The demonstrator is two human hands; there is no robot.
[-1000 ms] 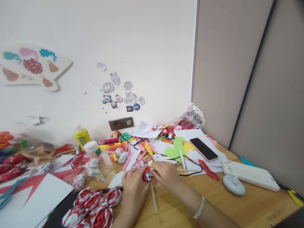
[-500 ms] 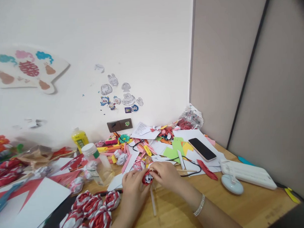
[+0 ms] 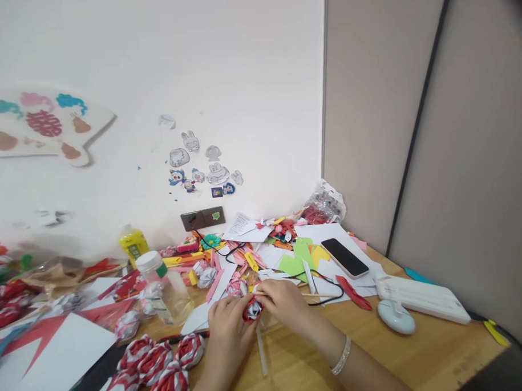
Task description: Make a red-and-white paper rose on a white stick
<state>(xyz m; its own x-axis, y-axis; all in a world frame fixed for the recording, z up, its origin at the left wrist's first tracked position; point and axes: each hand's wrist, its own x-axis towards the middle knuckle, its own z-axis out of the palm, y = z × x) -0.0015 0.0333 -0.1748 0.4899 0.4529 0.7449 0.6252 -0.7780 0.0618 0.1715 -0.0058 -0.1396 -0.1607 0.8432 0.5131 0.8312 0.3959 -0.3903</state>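
Between my two hands is a small red-and-white paper rose point(image 3: 252, 311). My left hand point(image 3: 228, 328) is closed round its left side, and the fingers of my right hand point(image 3: 278, 300) pinch its upper right edge. Below the rose, a thin pale strip point(image 3: 262, 350) slants down over the wooden table; whether it joins the rose I cannot tell. Left of my left forearm lie several rolled red-and-white paper roses point(image 3: 154, 362). A pink-and-white paper ball point(image 3: 237, 286) sits just behind my fingers.
A clear jar with a white lid point(image 3: 148, 261) and a yellow bottle point(image 3: 133, 244) stand at left. Paper scraps point(image 3: 303, 252) cover the back. At right are a phone point(image 3: 345, 257), a pale mouse-shaped object point(image 3: 396, 317) and a white box point(image 3: 425, 297). White sheets point(image 3: 72, 353) lie at front left.
The view has shifted slightly. Both hands stay on the rose in almost the same pose, and the rose's opening faces me a little more.
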